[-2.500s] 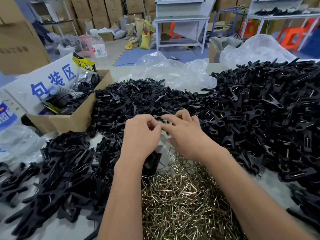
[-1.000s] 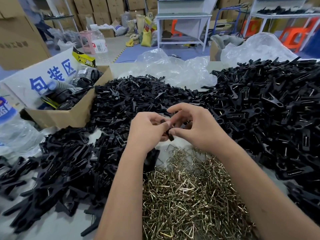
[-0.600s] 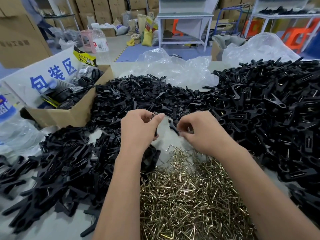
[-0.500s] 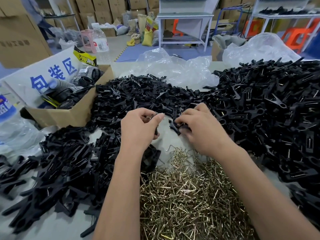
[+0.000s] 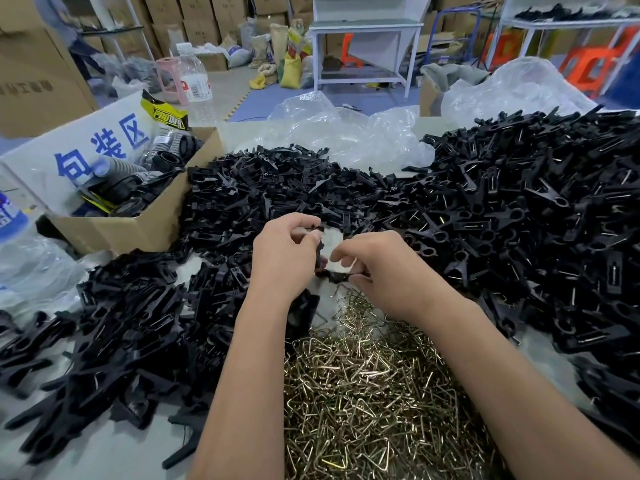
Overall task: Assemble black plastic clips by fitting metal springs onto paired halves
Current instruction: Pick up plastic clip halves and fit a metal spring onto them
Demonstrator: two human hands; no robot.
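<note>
Both hands meet above the table's middle. My left hand (image 5: 285, 259) pinches a black clip half (image 5: 318, 252) that stands roughly upright between the fingers. My right hand (image 5: 377, 268) is closed on another black clip half (image 5: 334, 277) just below and right of it; the two pieces touch or nearly touch. A pile of brass-coloured metal springs (image 5: 363, 393) lies under my forearms. Loose black clip halves (image 5: 277, 188) are heaped beyond the hands, and more (image 5: 114, 334) lie at the left. Whether a spring is in either hand cannot be seen.
A big heap of black clips with springs (image 5: 536, 216) fills the right side. An open cardboard box (image 5: 138, 230) with black parts and a blue-lettered sign stands at the left. Crumpled clear plastic bags (image 5: 346, 133) lie at the back. A water bottle (image 5: 10, 220) stands at the far left.
My right hand took a clip half from the far heap and drew back toward my left hand. The hands, apart half a second ago, are now together.
</note>
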